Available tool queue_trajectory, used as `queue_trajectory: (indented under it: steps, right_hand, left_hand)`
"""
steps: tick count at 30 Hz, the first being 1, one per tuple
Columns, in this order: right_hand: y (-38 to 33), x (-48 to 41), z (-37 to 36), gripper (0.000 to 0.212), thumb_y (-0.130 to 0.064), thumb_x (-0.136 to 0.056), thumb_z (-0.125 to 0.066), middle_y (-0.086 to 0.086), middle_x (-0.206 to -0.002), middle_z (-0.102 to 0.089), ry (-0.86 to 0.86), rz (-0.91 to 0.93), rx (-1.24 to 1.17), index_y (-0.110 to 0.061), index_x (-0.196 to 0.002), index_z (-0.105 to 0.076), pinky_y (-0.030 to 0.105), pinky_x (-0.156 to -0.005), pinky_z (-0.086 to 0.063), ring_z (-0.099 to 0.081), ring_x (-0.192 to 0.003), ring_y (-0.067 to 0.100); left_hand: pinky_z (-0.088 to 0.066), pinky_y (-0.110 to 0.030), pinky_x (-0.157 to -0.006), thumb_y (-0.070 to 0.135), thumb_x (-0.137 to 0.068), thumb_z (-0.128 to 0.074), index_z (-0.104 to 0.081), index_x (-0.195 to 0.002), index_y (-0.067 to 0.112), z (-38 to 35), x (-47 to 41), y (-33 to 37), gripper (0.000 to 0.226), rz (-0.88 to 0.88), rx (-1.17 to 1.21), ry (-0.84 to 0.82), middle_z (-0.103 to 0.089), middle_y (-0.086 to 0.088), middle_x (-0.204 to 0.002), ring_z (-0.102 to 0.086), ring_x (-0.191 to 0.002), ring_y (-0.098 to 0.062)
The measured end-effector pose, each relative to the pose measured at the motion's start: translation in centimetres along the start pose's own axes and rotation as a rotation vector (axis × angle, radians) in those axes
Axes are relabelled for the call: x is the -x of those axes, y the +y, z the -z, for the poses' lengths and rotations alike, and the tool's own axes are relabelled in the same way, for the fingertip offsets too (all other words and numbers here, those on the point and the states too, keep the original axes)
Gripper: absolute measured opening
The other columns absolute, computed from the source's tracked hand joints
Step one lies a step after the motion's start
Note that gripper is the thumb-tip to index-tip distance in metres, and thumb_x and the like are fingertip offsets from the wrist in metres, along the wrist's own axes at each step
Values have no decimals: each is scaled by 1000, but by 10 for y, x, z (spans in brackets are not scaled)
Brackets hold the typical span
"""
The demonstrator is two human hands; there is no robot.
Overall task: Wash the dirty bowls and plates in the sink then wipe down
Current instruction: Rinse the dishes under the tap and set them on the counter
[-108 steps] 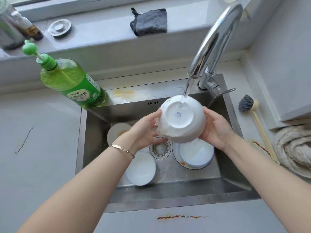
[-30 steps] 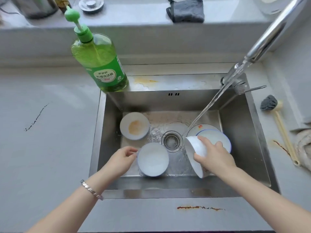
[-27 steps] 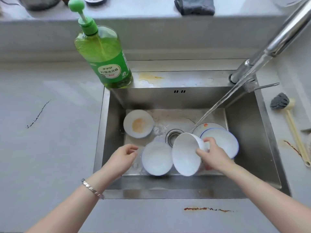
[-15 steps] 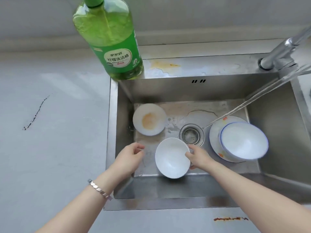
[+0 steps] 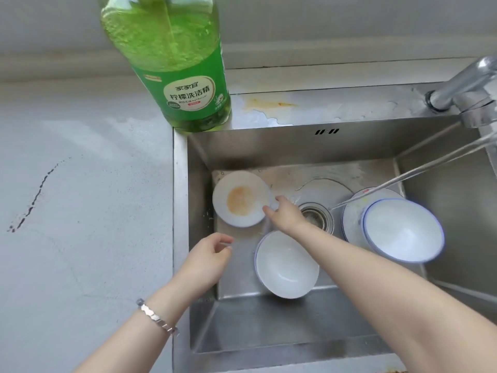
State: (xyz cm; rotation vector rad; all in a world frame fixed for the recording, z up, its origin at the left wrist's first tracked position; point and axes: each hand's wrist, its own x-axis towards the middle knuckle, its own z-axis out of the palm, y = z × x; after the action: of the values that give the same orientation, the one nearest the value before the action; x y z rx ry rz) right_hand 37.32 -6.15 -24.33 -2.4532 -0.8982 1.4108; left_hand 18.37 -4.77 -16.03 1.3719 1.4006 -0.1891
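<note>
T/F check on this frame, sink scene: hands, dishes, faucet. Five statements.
The faucet is off. False: water streams from it.
The right hand reaches the stained plate at its rim. True.
The left hand holds the white bowl. False: it holds nothing; the bowl sits on the sink floor.
The blue-rimmed bowl rests on a plate. True.
The detergent bottle stands inside the sink. False: it stands outside, at the back left corner.

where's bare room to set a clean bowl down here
Widest: the counter left of the sink and soap bottle. Also the wet ledge between bottle and faucet, and the floor strip behind the drain. Crowded: around the drain, ringed by the stained dish, white bowl and blue-rimmed bowl on its plate.
</note>
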Motion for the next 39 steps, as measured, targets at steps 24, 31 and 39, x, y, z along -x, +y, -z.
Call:
queue_trajectory:
  steps: [24, 31, 39]
  right_hand:
    - [67, 155, 197, 24, 1, -90, -44, 13, -89, -64, 175, -77, -824, -5, -112, -52, 26, -54, -58, -68, -68, 27]
    - [94, 181, 231, 62, -16, -92, -40, 12, -148, -22, 365, 303, 216, -5, -147, -12, 34, -115, -21, -27, -136, 27]
    - [90, 162, 243, 69, -5, -60, -49, -7, -117, -64, -127, 942, 650, -28, -125, -57, 33, -90, -49, -59, -105, 19]
  left_hand:
    - [-54, -31, -76, 40, -92, -48, -30, -142, 28, -98, 30, 160, 54, -63, 723, -276, -52, -5, -126, -61, -99, -22]
    - [-60, -35, -63, 38, -97, -41, -42, -128, 24, -142, 59, 212, 34, -124, 891, -136, -59, -6, -117, -65, -92, -24]
    - [-55, -29, -49, 41, -97, -38, -46, -115, 41, -123, 82, 216, 19, -186, 720, 77, -60, 7, -102, -63, -72, -17]
